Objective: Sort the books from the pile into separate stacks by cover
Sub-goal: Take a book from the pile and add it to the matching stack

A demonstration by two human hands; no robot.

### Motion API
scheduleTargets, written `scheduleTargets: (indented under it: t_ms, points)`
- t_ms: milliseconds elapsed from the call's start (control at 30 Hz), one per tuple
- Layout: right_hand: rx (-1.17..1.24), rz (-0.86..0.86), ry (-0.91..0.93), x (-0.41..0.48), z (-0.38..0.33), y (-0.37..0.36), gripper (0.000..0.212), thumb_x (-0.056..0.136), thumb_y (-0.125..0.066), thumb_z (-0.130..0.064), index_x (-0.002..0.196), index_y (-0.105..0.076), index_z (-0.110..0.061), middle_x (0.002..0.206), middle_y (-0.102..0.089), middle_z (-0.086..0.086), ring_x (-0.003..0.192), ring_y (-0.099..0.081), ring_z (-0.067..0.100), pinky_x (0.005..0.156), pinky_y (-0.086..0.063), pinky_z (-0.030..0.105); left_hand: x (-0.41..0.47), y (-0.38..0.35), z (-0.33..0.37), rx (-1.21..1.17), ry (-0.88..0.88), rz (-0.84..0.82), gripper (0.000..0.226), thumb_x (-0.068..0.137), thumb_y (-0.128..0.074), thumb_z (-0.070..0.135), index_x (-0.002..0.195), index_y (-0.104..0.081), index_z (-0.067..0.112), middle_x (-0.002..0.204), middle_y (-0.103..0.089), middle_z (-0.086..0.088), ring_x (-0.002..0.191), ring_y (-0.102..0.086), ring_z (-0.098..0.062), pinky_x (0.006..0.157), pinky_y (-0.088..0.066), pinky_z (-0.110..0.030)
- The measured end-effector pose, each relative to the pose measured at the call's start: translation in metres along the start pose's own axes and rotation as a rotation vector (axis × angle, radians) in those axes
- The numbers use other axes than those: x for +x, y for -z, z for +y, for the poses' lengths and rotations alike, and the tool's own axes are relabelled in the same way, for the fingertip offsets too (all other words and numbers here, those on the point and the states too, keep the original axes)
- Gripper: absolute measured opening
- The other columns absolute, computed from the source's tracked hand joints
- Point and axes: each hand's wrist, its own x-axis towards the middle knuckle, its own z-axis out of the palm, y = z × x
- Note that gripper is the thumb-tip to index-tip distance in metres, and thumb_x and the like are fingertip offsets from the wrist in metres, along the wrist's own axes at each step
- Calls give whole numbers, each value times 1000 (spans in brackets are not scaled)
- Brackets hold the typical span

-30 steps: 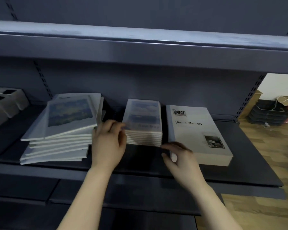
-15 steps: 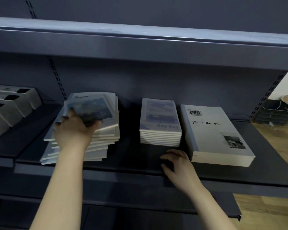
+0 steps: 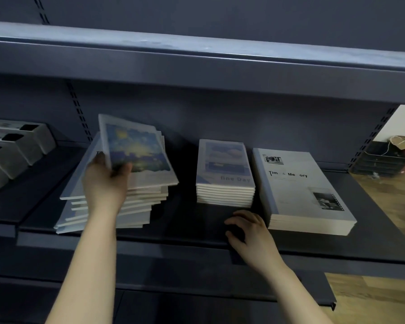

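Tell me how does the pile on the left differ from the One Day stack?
The left pile is skewed and fanned out; the One Day stack is squared up neatly. The left hand grips the pile's top book; the One Day stack lies untouched. Both rest on the dark shelf.

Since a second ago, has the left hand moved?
Yes. The left hand went left, from beside the One Day stack to the pile, where it now grips the tilted top book.
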Motion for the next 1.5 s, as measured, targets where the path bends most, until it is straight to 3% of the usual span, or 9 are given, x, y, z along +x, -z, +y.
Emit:
scheduleTargets:
  t_ms: [133, 300, 433, 733, 867, 1000, 1200, 1333, 1500]
  points:
    - [125, -23, -34, 9, -7, 6, 19, 90, -57, -29, 107, -66, -30, 110, -60, -12, 110, -51, 9, 87, -37, 19, -39, -26, 8, -370, -18, -99, 21, 89, -61, 10, 109, -61, 15, 92, -68, 5, 84, -66, -11, 71, -49, -20]
    - [1060, 50, -362, 20, -32, 33, 26, 97, -43, -40, 103, -62, -23, 99, -70, 4, 89, -69, 23, 80, -56, 41, -75, -59, 27, -585, -31, -247, 37, 88, -61, 2, 123, -56, 11, 106, -68, 1, 96, -65, -9, 80, -51, -20]
    - [1256, 112, -360, 21, -30, 53, 26, 89, -59, -20, 113, -58, -10, 104, -67, 7, 89, -68, 23, 62, -56, 36, -94, -78, 33, -613, -66, -413, 41, 89, -61, 4, 128, -53, 15, 114, -66, 1, 104, -63, -13, 86, -52, -28]
    - [1256, 253, -399, 20, -17, 62, 16, 92, -53, -5, 104, -57, -15, 93, -66, 4, 77, -65, 16, 53, -52, 29, -100, -87, 9, -470, 78, -464, 23, 101, -41, 20, 100, -63, 27, 94, -68, 8, 84, -66, -8, 65, -54, -23]
    - [1285, 236, -496, 29, -15, 64, 13, 92, -53, -4, 93, -58, -15, 91, -65, 4, 80, -64, 21, 52, -54, 30, -94, -89, -20, 55, -267, -445, 19, 95, -49, 17, 107, -63, 23, 99, -63, 7, 85, -60, -10, 66, -46, -20]
    - [1201, 179, -559, 40, -14, 57, 19, 94, -53, -7, 112, -55, -5, 107, -59, 12, 88, -62, 23, 54, -54, 29, -92, -97, -36, 345, -535, -477, 16, 85, -60, 11, 99, -66, 14, 95, -62, -4, 84, -58, -25, 67, -49, -36]
    - [1181, 104, -592, 38, -13, 55, 18, 88, -61, -6, 105, -58, 0, 100, -62, 13, 85, -62, 21, 60, -57, 30, -95, -106, -46, 489, -576, -415, 21, 79, -66, 13, 99, -69, 11, 98, -64, -6, 88, -59, -28, 74, -50, -38]
    - [879, 163, -464, 24, -13, 61, 47, 78, -75, -12, 116, -49, -21, 101, -59, 1, 85, -62, 11, 60, -53, 22, -97, -106, -47, 474, -575, -387, 22, 78, -67, 13, 99, -69, 12, 98, -64, -6, 87, -59, -27, 75, -49, -39]
    - [291, 140, -227, 19, -4, 61, 75, 55, -89, -30, 122, -56, -31, 118, -48, -9, 101, -53, 9, 87, -45, 24, -98, -106, -47, 463, -566, -381, 24, 78, -66, 14, 102, -68, 14, 100, -64, -5, 90, -59, -27, 76, -48, -38]
